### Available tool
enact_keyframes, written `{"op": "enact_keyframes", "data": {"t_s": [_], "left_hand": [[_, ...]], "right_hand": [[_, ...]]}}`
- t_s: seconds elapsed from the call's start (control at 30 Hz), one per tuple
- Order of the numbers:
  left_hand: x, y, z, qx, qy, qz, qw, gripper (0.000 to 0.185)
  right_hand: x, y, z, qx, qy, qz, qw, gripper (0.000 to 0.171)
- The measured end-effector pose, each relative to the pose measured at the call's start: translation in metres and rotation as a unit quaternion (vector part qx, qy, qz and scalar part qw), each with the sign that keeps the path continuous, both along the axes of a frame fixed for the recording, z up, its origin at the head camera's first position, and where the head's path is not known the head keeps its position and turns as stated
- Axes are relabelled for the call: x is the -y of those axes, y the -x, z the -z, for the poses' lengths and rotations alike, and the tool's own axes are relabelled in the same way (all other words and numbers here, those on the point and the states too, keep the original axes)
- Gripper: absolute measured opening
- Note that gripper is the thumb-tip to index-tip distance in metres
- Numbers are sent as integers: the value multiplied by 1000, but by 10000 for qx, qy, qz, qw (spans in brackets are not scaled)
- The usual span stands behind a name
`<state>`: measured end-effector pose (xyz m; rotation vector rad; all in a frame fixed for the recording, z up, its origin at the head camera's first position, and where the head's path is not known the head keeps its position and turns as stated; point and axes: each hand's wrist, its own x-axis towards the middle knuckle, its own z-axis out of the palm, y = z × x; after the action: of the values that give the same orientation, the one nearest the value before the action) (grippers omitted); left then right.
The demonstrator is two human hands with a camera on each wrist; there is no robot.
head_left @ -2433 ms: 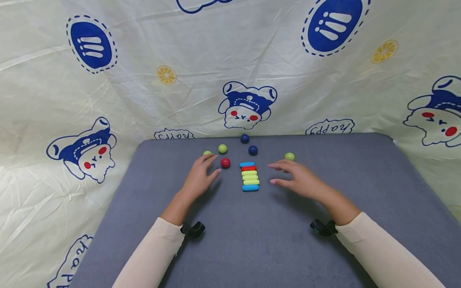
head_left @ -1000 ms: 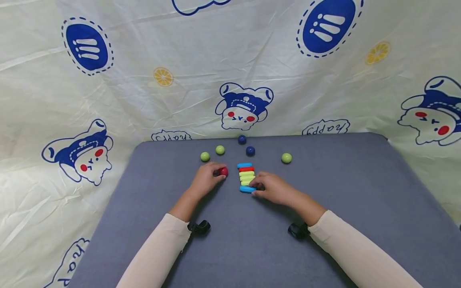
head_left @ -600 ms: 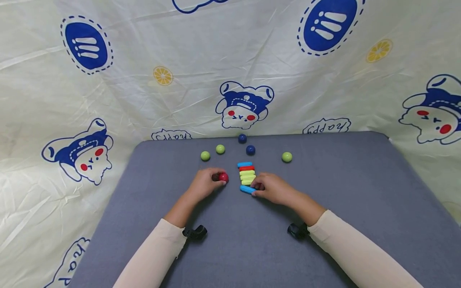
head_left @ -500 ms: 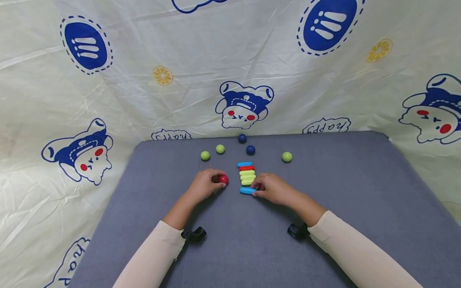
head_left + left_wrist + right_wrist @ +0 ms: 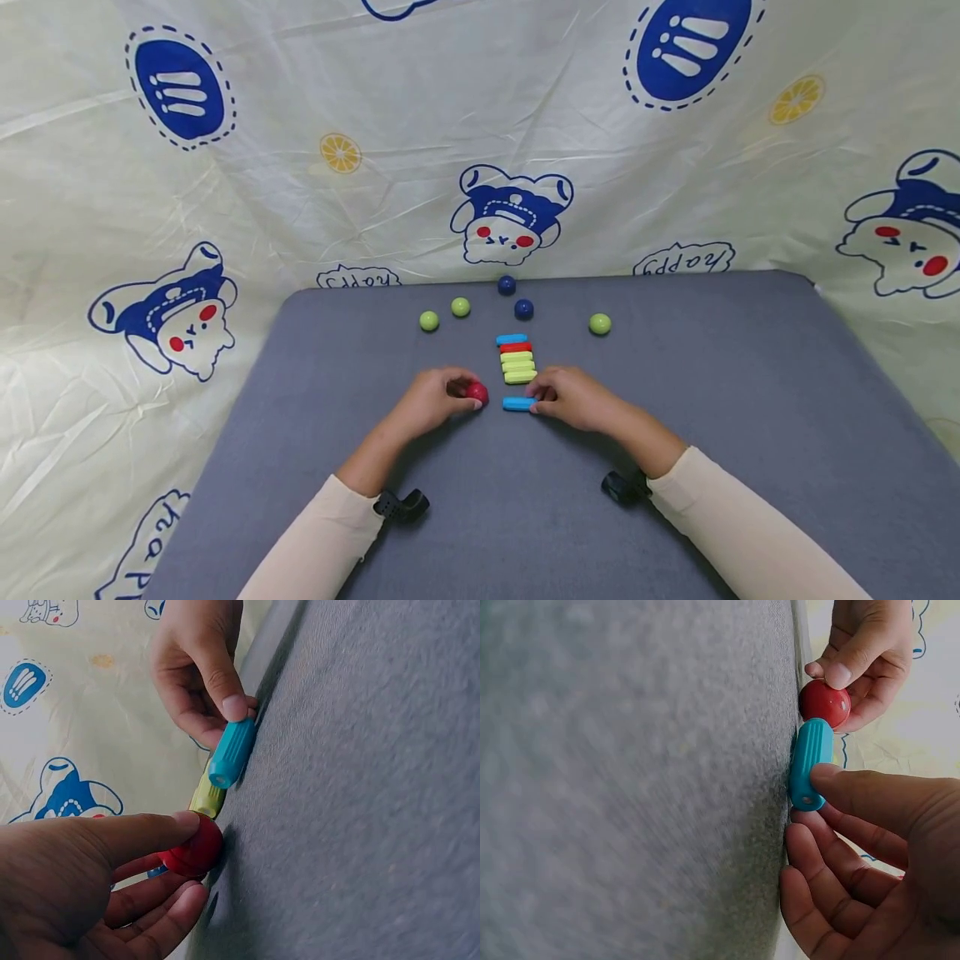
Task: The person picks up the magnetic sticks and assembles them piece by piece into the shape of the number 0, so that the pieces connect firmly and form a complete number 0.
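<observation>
Moved nearer since earlier: red ball [image 5: 477,392] pinched in left hand [image 5: 432,402], blue stick [image 5: 518,403] pinched in right hand [image 5: 573,397]; join squarely, ball to stick end, flat on desk [image 5: 750,400].

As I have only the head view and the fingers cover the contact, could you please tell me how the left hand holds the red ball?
Observer: The left hand has its thumb on top of the red ball, with the other fingers curled behind it.
Operator: Thank you. And how does the right hand hold the blue rod?
Observer: The right hand pinches one end of the blue rod, which lies flat on the grey mat.
Operator: Is there anything notable about the rod's other end?
Observer: The left wrist view shows a round recess in the end nearest the ball.
</observation>
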<state>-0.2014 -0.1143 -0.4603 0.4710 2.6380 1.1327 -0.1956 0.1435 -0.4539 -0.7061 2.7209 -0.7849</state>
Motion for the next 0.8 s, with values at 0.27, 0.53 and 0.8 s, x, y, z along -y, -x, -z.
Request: {"op": "enact_keyframes", "data": {"t_s": [0.27, 0.53, 0.8], "left_hand": [[-8, -8, 3, 237, -277, 4, 9993, 28], [-13, -12, 7, 211, -475, 0, 9986, 27], [-14, -13, 14, 450, -936, -135, 9945, 28]], "right_hand": [[-1, -2, -1, 281, 296, 66, 9991, 18], [-4, -1, 1, 612, 354, 98, 9974, 20], [-12, 0, 8, 804, 785, 145, 9936, 20]]}}
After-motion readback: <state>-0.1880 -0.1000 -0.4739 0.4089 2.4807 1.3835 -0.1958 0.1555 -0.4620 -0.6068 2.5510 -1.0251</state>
